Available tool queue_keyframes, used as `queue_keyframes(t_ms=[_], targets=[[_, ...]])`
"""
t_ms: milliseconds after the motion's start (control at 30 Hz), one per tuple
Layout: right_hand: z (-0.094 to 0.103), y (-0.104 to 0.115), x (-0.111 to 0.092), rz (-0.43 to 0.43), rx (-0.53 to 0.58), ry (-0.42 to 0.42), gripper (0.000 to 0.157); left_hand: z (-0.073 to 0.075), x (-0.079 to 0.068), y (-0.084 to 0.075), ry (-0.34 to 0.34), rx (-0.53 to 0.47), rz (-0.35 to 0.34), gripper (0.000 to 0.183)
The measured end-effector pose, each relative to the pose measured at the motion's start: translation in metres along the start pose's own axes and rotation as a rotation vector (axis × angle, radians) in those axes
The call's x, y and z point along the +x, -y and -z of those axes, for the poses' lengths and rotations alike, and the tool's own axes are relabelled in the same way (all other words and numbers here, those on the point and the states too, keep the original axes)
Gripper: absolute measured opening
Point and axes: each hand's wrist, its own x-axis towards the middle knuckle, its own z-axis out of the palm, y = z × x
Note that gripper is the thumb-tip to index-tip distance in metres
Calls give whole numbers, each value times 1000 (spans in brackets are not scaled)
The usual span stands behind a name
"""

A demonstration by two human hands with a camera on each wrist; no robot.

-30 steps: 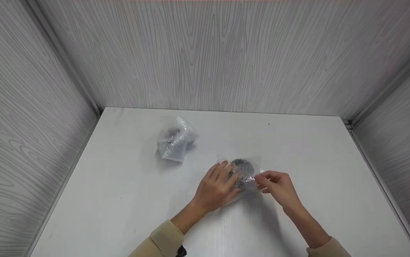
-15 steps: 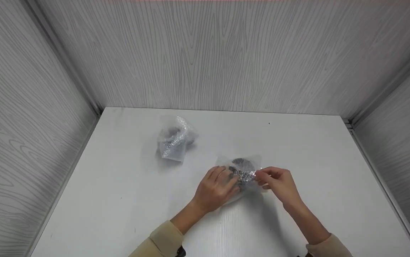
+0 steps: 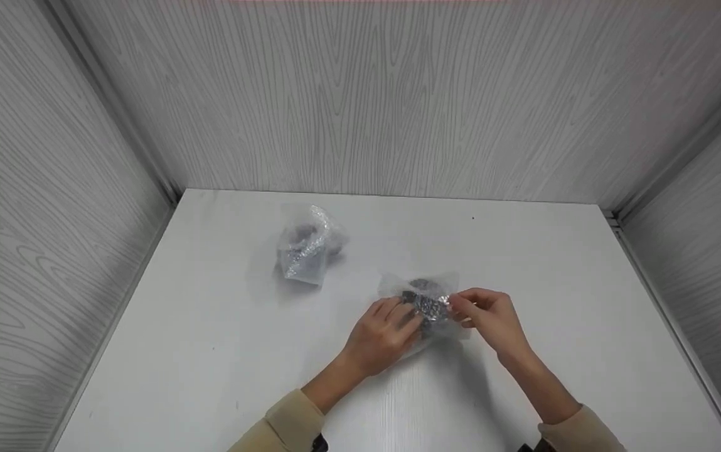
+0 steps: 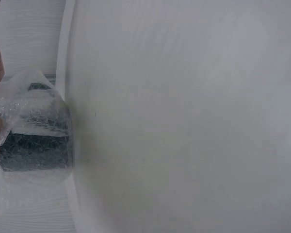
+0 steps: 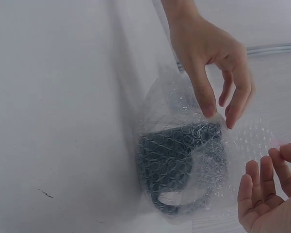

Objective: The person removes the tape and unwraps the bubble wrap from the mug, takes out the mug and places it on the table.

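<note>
Far-left bundle [image 3: 304, 260] was wrapped. Near mug [image 5: 162, 158] was covered, wrap [image 5: 247, 141] looked unsecured: left hand [image 3: 380, 339] fingers gripped mug through it, right hand [image 3: 487, 319] fingers pinched its edge.

The person wears beige long sleeves. The left sleeve [image 3: 260, 437], on the side of the desk's [image 3: 165, 351] left edge, ends in a broad, plain cuff [image 3: 295, 415] with a seam line across it. The right sleeve [image 3: 583, 433], towards the desk's right edge, is the same beige. A small black piece [image 3: 319, 443] shows beneath the left one, and a dark, angular bit [image 3: 534, 447] beside the right; neither is clear enough to identify. The left hand [image 3: 380, 339] and right hand [image 3: 489, 320] are gloveless, their forearms bare up to the fabric.
</note>
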Motion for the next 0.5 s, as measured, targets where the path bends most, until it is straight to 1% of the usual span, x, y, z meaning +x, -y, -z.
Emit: queue_keyframes(t_ms=[167, 300, 500], targets=[[0, 1, 3, 15, -12, -5, 25, -1, 0, -1, 31, 10, -6, 21], [1, 2, 6, 21, -26, -13, 25, -1, 0, -1, 47, 11, -12, 22], [3, 6, 12, 25, -27, -5, 28, -2, 0, -1, 43, -8, -3, 22]])
